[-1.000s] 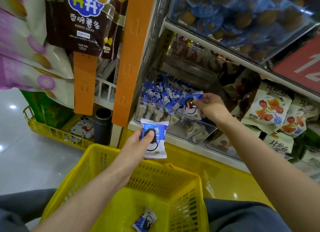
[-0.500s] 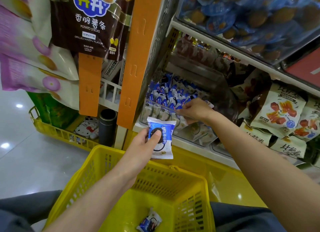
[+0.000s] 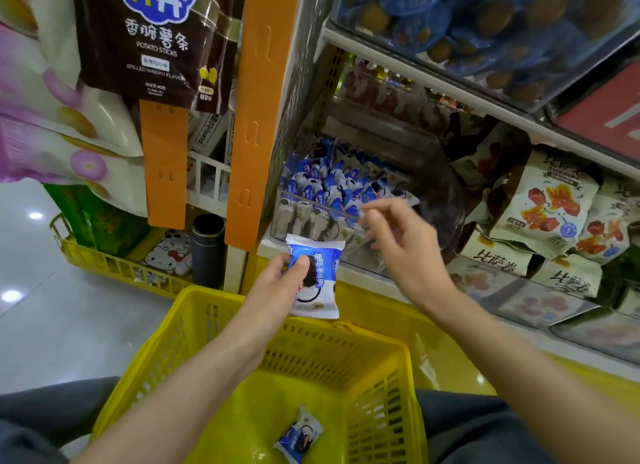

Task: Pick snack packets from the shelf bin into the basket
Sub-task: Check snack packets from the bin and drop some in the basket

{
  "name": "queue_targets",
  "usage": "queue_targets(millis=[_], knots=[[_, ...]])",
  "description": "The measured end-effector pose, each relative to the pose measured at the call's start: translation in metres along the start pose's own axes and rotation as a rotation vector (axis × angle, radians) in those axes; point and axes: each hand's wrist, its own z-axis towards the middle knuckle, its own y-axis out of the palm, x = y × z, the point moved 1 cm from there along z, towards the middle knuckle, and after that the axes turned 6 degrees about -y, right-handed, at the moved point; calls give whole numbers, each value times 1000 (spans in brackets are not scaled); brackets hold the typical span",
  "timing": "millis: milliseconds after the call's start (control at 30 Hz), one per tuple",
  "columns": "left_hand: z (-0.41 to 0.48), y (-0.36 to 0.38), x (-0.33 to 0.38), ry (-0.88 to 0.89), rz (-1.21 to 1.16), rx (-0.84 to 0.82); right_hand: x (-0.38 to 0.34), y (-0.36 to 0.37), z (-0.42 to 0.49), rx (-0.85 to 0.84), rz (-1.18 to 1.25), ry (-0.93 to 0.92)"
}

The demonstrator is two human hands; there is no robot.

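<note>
Snack packet (image 3: pixel 320 283) gripped by left hand (image 3: pixel 275 289), second packet (image 3: pixel 299 437) in basket (image 3: pixel 346 359); right hand (image 3: pixel 405 252) empty, relaxed.

Shop aisle. Floor (image 3: pixel 41 318) glossy pale grey w/ round light reflections (image 3: pixel 35 215). Shelf unit (image 3: pixel 433 79): white edges, orange slotted upright (image 3: pixel 256 110), yellow base (image 3: pixel 443 366). Bags hang top left, incl. brown potato-sticks bag (image 3: pixel 149 41). Low yellow crate (image 3: pixel 104 261) on floor at left, dark cylinder (image 3: pixel 207 249) beside it. Red sign (image 3: pixel 602 117) at right.

Bright overhead light glares off the floor (image 3: pixel 34 308) (right hand (image 3: pixel 398 242) blurred).
</note>
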Motion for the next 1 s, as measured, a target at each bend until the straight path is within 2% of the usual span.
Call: queue_targets(millis=[133, 200, 367, 567, 633, 733, 867, 933, 1000], knots=[[0, 6, -10, 40, 70, -26, 0, 23, -36, -213, 143, 166], [1, 8, -15, 40, 105, -41, 3, 29, -42, -208, 255, 221], [3, 6, -22, 56, 123, -87, 15, 32, -46, -196, 349, 276], [12, 3, -33, 87, 128, -2, 23, 44, -50, -237, 404, 286], [14, 1, -35, 90, 147, 46, 26, 47, -51, -217, 348, 235], [17, -1, -38, 68, 186, 87, 27, 50, -55, -178, 117, 97], [16, 0, -38, 60, 149, 59, 25, 48, -59, -141, -148, -142], [16, 0, -38, 39, 127, 32, 26, 46, -59, -128, -125, -124], [17, 0, -38, 13, 150, 26, 29, 44, -57, -92, -13, 12]])
